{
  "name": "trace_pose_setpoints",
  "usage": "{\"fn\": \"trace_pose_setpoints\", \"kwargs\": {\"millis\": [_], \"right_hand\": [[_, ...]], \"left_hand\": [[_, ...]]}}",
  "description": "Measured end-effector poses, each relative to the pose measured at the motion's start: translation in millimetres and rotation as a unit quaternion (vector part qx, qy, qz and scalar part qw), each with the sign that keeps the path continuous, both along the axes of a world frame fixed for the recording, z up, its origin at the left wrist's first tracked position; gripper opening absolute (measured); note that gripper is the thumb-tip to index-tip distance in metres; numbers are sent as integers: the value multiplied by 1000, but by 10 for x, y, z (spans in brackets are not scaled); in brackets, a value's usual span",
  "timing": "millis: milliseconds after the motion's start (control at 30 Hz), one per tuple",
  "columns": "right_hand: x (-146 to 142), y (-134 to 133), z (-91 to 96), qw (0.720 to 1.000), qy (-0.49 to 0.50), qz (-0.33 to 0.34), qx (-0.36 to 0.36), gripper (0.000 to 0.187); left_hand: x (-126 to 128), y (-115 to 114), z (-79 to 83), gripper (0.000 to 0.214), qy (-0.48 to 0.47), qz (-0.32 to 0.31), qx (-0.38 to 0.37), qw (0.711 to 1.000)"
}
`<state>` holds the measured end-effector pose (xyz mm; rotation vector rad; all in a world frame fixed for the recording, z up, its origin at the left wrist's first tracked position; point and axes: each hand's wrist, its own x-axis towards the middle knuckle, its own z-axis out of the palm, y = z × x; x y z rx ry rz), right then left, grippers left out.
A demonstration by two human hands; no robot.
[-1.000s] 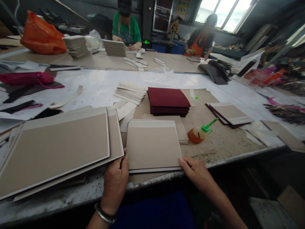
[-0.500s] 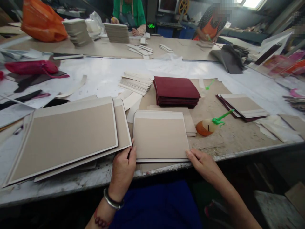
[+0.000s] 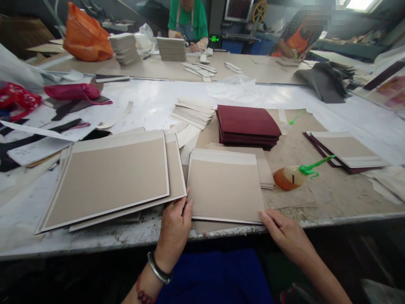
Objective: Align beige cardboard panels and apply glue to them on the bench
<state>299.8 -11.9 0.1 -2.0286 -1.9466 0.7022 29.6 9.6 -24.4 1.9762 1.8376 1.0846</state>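
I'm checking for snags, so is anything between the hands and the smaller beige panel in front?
Nothing visible: the left hand and right hand are at near corners of the smaller beige panel. Larger panels lie beside the left hand.

The small beige panel (image 3: 226, 190) mostly hides the boards (image 3: 265, 169) behind it. The green-clad co-worker (image 3: 193, 21) is cut off by the top edge, the red bundle (image 3: 19, 99) by the left; marks on the white sheet (image 3: 36, 150) are too small to read.
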Motion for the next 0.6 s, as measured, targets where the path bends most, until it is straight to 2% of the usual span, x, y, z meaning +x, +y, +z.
{"fn": "trace_pose_setpoints", "kwargs": {"millis": [267, 600], "right_hand": [[9, 7, -15, 1000, 1, 4, 7, 41], [-21, 8, 11, 998, -45, 14, 30, 39]], "left_hand": [[28, -12, -69, 34, 53, 11, 61, 997], [-6, -33, -82, 34, 65, -7, 58, 996]]}}
